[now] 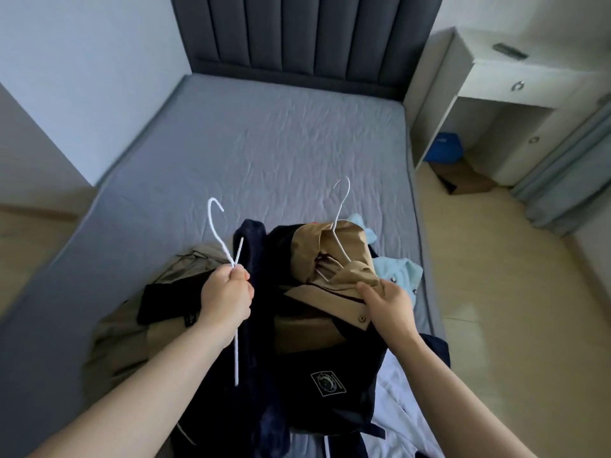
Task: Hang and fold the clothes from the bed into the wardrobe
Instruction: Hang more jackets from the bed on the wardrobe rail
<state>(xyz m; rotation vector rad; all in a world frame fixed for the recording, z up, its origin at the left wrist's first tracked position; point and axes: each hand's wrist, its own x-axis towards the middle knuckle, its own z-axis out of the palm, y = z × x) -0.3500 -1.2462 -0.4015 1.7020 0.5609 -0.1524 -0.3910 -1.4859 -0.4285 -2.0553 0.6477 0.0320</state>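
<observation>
A heap of clothes lies on the near end of the bed [264, 150]. My left hand [226, 294] grips a white hanger [216, 226] at its neck, hook pointing up, with a dark navy garment [254, 325] draped on it. My right hand [388, 300] pinches the edge of a tan shirt [330, 246] that has a second white hanger [340, 209] inside its collar. Under them lie a black garment with a square label [327, 385], a light blue piece [400, 269], a beige piece [115, 342] and a white one [393, 391]. No wardrobe shows.
The grey mattress runs back to a dark padded headboard [304, 38]. A white desk with drawers [515, 90] stands right of the bed, a blue bag [444, 147] and a cardboard box [463, 183] under it. Wooden floor [496, 292] lies right; grey curtains [575, 166] hang beyond.
</observation>
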